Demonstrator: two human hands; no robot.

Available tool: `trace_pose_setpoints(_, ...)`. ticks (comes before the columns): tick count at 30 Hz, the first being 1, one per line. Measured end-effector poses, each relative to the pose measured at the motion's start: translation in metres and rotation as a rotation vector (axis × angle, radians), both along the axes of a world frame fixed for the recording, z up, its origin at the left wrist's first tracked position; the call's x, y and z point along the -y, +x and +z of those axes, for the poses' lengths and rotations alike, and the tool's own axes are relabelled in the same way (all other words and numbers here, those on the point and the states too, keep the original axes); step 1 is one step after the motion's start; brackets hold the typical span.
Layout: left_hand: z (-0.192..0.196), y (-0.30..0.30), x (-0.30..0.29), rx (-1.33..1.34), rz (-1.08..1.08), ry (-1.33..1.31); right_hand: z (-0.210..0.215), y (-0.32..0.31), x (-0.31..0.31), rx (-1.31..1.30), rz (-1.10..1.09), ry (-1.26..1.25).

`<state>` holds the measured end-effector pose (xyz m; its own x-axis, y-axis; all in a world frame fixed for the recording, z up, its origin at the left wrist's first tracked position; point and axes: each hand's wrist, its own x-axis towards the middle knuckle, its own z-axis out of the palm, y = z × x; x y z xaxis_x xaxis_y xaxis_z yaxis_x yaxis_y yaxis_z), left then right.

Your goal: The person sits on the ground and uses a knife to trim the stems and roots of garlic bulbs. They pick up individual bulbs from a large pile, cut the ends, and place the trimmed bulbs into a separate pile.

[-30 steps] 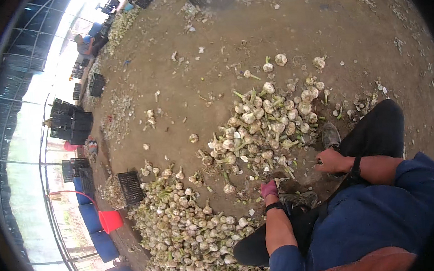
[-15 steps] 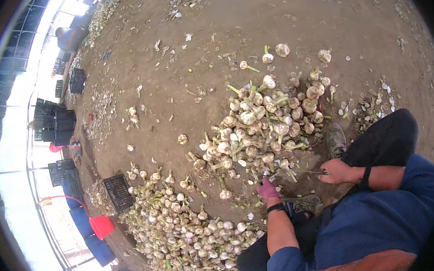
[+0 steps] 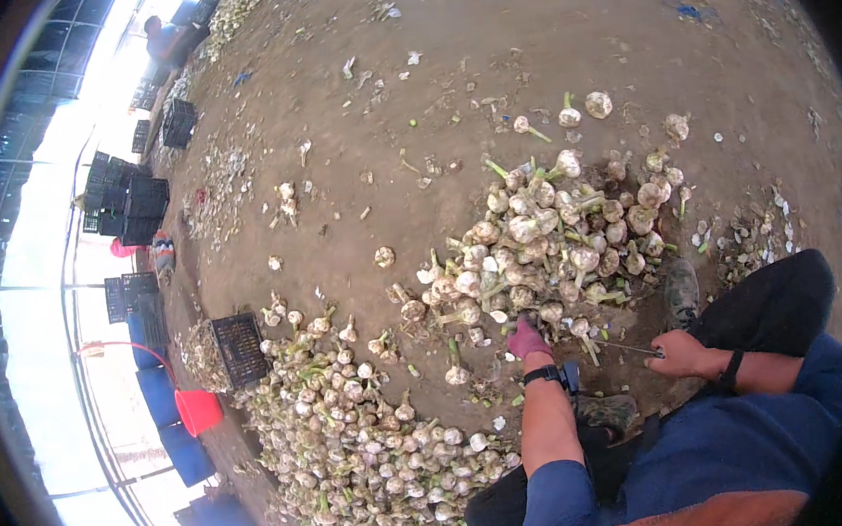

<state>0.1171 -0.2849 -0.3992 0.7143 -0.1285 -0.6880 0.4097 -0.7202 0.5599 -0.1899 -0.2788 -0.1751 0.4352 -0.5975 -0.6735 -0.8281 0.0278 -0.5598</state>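
In a pink glove, my left hand (image 3: 529, 338) reaches to the near edge of a heap of garlic bulbs (image 3: 525, 226). Its fingertips are among the bulbs and too small to tell what they grip. My right hand (image 3: 678, 353) is closed round the handle of a knife. The thin knife blade (image 3: 627, 347) points left toward the gloved hand. Many bulbs carry soil and short green stems. A larger spread of garlic with trimmed stems (image 3: 385, 458) lies to the left of my left forearm.
A black plastic crate (image 3: 240, 349) stands beside the larger spread. Behind it are a red bucket (image 3: 199, 412), blue containers (image 3: 158, 395) and stacked dark crates (image 3: 144, 205). My boot (image 3: 681, 293) rests right of the heap. Another person (image 3: 159, 40) is far left.
My left hand has moved forward to the heap's edge. The right hand and knife remain beside it, slightly lower right in view. The whole view has shifted, with the heap now further right.
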Motion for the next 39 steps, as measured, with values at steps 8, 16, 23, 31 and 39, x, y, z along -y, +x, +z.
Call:
trace_pose_setpoints(8,0.013,0.026,-0.071,0.504,-0.798,0.66,0.009,0.015,0.011,-0.012,0.037,0.051)
trace_pose_setpoints(16,0.055,0.097,-0.038,0.694,-0.612,0.088,0.0,0.016,0.01,-0.029,0.075,0.042)
trace_pose_setpoints(23,0.063,0.085,-0.031,0.036,-0.212,-0.352,-0.001,0.013,0.003,-0.005,0.085,-0.012)
trace_pose_setpoints(31,0.128,0.05,-0.048,-0.512,0.217,-0.814,-0.005,0.004,-0.016,0.095,0.065,-0.125)
trace_pose_setpoints(39,0.19,0.03,-0.093,-0.59,0.23,-1.131,-0.031,0.008,-0.019,0.156,0.303,-0.207)
